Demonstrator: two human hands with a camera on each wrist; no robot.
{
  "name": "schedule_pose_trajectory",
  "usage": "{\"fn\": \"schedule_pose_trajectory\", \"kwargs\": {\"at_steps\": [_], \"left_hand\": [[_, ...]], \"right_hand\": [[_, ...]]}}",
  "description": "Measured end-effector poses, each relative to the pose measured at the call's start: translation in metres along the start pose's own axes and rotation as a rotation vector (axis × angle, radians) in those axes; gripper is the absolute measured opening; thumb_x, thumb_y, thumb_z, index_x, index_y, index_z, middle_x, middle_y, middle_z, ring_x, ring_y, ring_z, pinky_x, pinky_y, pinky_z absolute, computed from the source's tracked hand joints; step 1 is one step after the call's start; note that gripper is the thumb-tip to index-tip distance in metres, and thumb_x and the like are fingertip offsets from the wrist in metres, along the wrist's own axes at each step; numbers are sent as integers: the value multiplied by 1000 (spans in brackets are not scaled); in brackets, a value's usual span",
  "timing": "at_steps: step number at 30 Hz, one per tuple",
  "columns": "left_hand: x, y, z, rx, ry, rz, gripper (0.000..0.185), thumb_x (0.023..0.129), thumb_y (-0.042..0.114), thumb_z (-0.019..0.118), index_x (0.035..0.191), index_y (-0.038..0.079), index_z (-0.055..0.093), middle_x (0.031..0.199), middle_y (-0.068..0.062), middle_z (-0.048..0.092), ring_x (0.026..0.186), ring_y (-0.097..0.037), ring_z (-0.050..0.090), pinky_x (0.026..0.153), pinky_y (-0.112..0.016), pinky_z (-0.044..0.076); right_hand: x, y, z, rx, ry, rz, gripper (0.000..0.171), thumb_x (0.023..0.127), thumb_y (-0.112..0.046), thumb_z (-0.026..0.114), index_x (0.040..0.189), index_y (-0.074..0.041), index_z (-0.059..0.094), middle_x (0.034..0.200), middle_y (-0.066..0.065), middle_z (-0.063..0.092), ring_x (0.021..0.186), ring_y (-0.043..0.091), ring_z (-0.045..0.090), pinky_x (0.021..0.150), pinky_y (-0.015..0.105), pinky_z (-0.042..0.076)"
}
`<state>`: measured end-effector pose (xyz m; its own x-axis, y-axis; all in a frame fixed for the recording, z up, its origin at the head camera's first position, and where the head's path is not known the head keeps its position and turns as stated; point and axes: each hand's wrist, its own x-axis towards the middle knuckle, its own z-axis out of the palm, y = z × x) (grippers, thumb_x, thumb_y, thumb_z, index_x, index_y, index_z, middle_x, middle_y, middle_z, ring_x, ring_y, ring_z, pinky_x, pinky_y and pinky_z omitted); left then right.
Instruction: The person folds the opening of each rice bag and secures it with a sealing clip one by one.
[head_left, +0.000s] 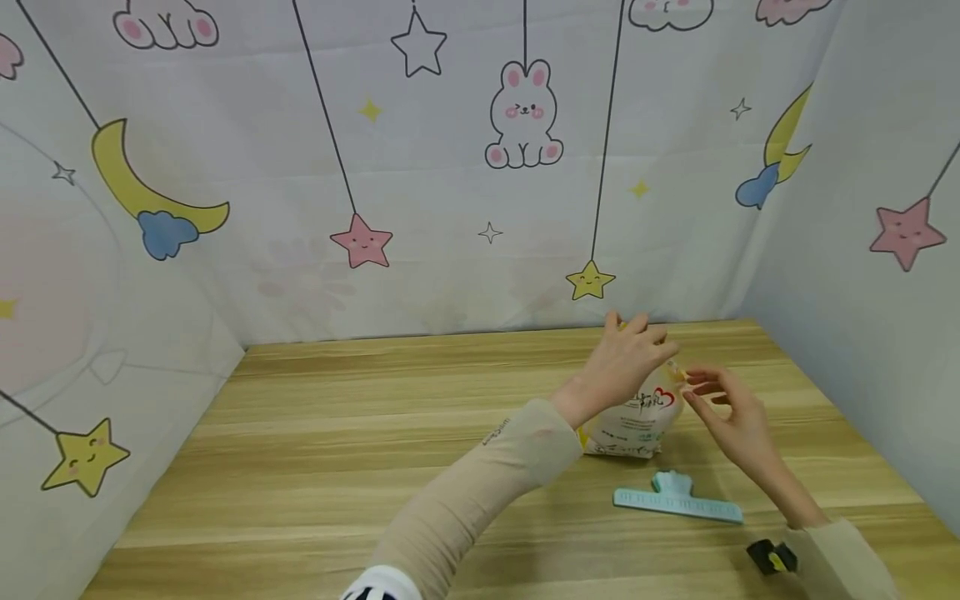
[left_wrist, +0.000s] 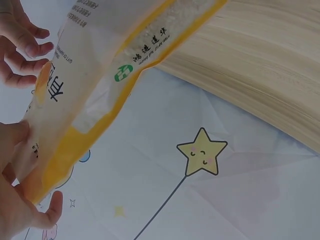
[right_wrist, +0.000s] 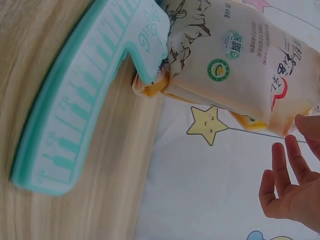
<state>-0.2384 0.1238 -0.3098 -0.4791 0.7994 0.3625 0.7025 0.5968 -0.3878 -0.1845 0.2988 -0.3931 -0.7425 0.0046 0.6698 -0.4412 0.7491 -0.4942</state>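
Observation:
A white food bag [head_left: 633, 421] with yellow edges and a red heart mark stands upright on the wooden table. My left hand [head_left: 626, 358] reaches over its top and grips the upper edge. In the left wrist view, the fingers of my left hand [left_wrist: 22, 195] wrap the yellow border of the bag [left_wrist: 92, 95], and pale grains show through a clear strip. My right hand [head_left: 731, 417] pinches the bag's upper right corner. The right wrist view has the thumb of my right hand [right_wrist: 295, 195] at that corner, the other fingers spread below.
A light teal sealing clip [head_left: 678, 497] lies on the table [head_left: 360, 467] in front of the bag. By my right sleeve is a small black object [head_left: 771, 557] with a yellow part. A printed fabric backdrop [head_left: 450, 183] rises behind the table and at both sides.

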Motion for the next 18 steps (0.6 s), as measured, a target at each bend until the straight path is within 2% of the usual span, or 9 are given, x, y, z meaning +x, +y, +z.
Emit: {"fn": "schedule_pose_trajectory", "kwargs": {"at_steps": [6, 9, 11, 13, 16, 18], "left_hand": [[-1, 0, 1, 15, 21, 1, 36, 89, 20, 53, 123, 31, 48, 119, 11, 54, 107, -12, 48, 90, -40, 37], [-1, 0, 1, 17, 23, -2, 35, 89, 20, 53, 123, 30, 48, 118, 11, 54, 106, -11, 48, 89, -40, 37], [-2, 0, 1, 20, 25, -4, 34, 90, 20, 52, 122, 31, 48, 118, 11, 54, 106, -11, 47, 89, -39, 37], [-2, 0, 0, 23, 20, -4, 34, 90, 20, 51, 122, 31, 48, 118, 11, 54, 106, -11, 47, 89, -40, 37], [-2, 1, 0, 31, 16, -1, 34, 90, 21, 51, 123, 32, 47, 119, 11, 53, 107, -11, 47, 89, -40, 38], [-2, 1, 0, 29, 10, 0, 35, 91, 21, 51, 123, 32, 47, 119, 11, 53, 108, -12, 47, 89, -40, 38]], "right_hand": [[-4, -4, -6, -66, -24, -62, 27, 76, 5, 63, 102, 0, 57, 94, 10, 59, 81, -10, 47, 66, 17, 38], [-7, -8, -9, -118, -42, -106, 24, 74, 7, 64, 97, 1, 57, 91, 8, 59, 77, 1, 52, 64, 20, 39], [-10, -11, -11, -153, -61, -143, 23, 72, 8, 65, 93, 1, 56, 87, 8, 58, 73, 10, 54, 64, 18, 40], [-14, -13, -12, -182, -104, -171, 24, 70, 9, 67, 90, 1, 56, 85, 7, 58, 71, 17, 54, 64, 19, 42], [-20, -16, -13, -209, -200, -194, 24, 68, 7, 69, 87, -1, 57, 83, 5, 58, 72, 19, 55, 64, 21, 46], [-25, -18, -14, -216, -269, -186, 24, 68, 3, 70, 88, -2, 57, 85, 5, 58, 73, 19, 56, 62, 27, 48]]}}
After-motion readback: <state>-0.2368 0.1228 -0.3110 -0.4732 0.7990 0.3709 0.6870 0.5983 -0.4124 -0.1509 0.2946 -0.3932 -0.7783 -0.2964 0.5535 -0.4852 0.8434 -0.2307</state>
